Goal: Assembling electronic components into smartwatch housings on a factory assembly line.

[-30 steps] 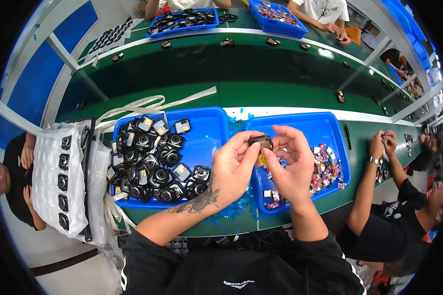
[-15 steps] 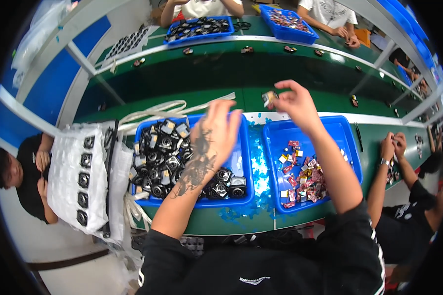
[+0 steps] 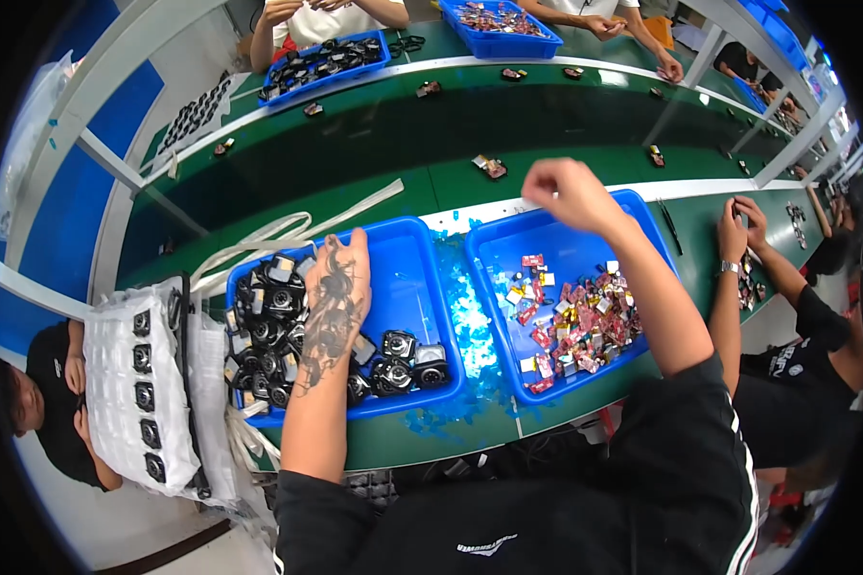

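My left hand [image 3: 340,278], tattooed on its back, is over the left blue tray [image 3: 446,316], reaching among black camera-like units [image 3: 283,299] with square bodies and round lenses. Its fingers are mostly hidden, so what it grips, if anything, does not show. My right hand [image 3: 573,195] hovers by the far edge of the right blue tray [image 3: 494,311], fingers curled in, with nothing visible in them. That tray holds many small red circuit boards [image 3: 585,321] with yellow and white parts. On the green belt [image 3: 431,196], left of my right hand, lies a small circuit module [image 3: 490,168].
Blue scraps [image 3: 470,311] litter the bench between the trays. White strips [image 3: 302,225] lie behind the left tray. A white padded sheet of units [image 3: 144,383] stands at left, beside a co-worker. Tweezers [image 3: 670,227] lie at right near another co-worker's hands [image 3: 743,225]. Metal rails frame the belt.
The circuit module that was at my right fingertips now lies on the belt, apart from my hand, whose fingers have curled in. My left hand has lowered toward the black units. The view has shifted.
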Motion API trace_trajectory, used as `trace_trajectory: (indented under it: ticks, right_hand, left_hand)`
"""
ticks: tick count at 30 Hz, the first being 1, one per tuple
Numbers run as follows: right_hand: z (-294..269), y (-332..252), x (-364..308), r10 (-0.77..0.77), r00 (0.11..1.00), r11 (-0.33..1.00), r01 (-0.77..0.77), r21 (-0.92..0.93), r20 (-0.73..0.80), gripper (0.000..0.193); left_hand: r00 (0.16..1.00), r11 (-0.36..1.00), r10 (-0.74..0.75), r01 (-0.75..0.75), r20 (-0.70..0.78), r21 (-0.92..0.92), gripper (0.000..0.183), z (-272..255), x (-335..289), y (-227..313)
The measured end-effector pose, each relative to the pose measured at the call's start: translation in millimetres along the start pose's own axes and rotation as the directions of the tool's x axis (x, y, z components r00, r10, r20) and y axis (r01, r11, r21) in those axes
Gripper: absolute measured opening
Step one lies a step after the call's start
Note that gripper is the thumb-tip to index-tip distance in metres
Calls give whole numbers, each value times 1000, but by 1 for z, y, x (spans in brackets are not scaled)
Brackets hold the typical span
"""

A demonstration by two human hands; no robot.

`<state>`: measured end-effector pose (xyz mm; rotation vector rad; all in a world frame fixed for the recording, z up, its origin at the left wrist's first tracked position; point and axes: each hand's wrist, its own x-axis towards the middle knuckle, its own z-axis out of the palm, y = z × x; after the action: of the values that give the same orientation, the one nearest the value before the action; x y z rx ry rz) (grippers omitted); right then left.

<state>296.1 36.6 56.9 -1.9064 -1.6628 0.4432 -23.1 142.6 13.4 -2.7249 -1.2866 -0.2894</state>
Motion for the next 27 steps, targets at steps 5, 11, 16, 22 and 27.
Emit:
trace_trajectory:
  ticks: [5, 11, 16, 22, 27]
  right_hand:
    - [24, -16, -54, -148, 958, 973, 185, -135, 244, 13]
    - [37, -11, -67, -321, 943, 911, 334, -242, 94, 14]
    - [17, -35, -81, 12, 996, 984, 4, 178, -88, 17]
    - [30, -67, -101, 162, 971, 653, 30, 757, -178, 16]
    - [40, -79, -105, 173, 968, 631, 30, 776, -179, 16]
  left_hand:
    - [986, 993, -25, 43, 162, -110, 33, -6, 4, -5]
    - [991, 999, 32, -28, 130, -28, 24, 5, 2, -14]
    - [975, 347, 62, 179, 213, -921, 21, -18, 10, 20]
    - [928, -165, 294, 287, 231, -944, 29, -44, -11, 85]
    - [949, 163, 300, 49, 97, -985, 26, -56, -22, 93]
